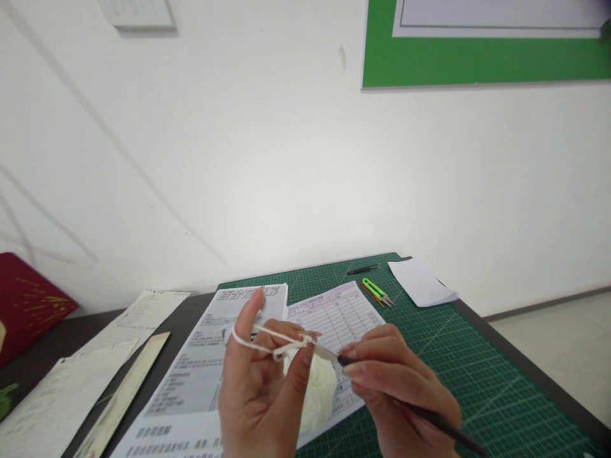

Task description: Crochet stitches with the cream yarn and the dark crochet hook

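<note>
My left hand (pixel 260 381) is raised, palm toward me, with white yarn (pixel 267 340) looped over the upright forefinger and pinched between thumb and middle finger. My right hand (pixel 396 388) grips a dark-handled crochet hook (pixel 429 416) like a pencil; its metal tip reaches into the yarn loop by my left thumb. A cream ball of yarn (pixel 319 391) lies on the printed sheets just behind both hands.
A green cutting mat (pixel 477 369) covers the dark table. Printed sheets (pixel 205 362) lie under the hands, more papers and a ruler (pixel 124 397) to the left. Green thread snips (pixel 377 292), a pen and white paper (pixel 422 283) sit at the far edge. A red box (pixel 28 302) is left.
</note>
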A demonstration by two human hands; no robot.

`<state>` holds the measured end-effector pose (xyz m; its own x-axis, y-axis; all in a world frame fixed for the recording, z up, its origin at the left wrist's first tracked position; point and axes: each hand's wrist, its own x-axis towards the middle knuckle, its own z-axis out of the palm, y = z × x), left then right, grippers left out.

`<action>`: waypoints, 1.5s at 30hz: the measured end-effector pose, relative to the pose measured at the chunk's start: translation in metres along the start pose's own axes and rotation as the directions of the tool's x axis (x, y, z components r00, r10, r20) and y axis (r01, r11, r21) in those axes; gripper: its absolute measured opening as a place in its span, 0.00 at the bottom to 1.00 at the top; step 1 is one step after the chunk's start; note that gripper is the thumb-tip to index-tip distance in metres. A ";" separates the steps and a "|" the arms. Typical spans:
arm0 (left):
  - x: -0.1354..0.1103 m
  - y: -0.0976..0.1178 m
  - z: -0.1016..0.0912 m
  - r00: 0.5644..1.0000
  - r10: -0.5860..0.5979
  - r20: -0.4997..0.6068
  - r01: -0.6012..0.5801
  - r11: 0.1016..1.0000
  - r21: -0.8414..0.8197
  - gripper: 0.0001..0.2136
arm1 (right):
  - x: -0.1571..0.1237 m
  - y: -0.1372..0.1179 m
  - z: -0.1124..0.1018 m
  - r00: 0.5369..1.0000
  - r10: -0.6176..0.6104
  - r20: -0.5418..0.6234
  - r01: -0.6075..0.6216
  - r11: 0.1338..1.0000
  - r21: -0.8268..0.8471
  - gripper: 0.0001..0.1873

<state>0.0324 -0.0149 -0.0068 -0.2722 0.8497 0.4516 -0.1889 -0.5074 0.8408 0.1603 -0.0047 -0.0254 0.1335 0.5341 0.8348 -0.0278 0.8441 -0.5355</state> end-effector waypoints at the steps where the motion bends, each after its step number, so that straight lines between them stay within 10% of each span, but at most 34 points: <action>1: 0.000 0.000 0.001 1.000 -0.021 -0.013 0.021 1.000 -0.022 0.29 | -0.002 0.000 -0.001 1.000 -0.001 0.025 0.001 1.000 -0.006 0.15; 5: -0.001 0.001 0.004 0.989 -0.147 -0.010 0.144 0.978 -0.153 0.27 | -0.015 0.004 0.001 0.994 0.076 0.082 -0.077 0.997 0.007 0.24; 21: -0.007 0.000 0.016 0.965 -0.256 0.052 0.262 0.941 -0.214 0.26 | -0.013 0.018 0.014 0.898 0.440 0.011 -0.400 0.806 0.437 0.08; 34: 0.005 0.003 0.007 0.956 -0.288 -0.048 0.288 0.958 -0.012 0.21 | -0.010 0.022 0.008 0.896 0.443 0.032 -0.416 0.813 0.407 0.07; 45: 0.011 0.006 0.003 0.930 -0.367 0.033 0.366 0.909 -0.201 0.32 | -0.011 0.024 0.007 0.893 0.450 -0.006 -0.400 0.802 0.444 0.07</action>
<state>0.0310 -0.0081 0.0039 -0.1523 0.9808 0.1215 -0.4605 -0.1792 0.8694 0.1507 0.0101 -0.0469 0.1128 0.8562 0.5042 -0.5158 0.4842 -0.7068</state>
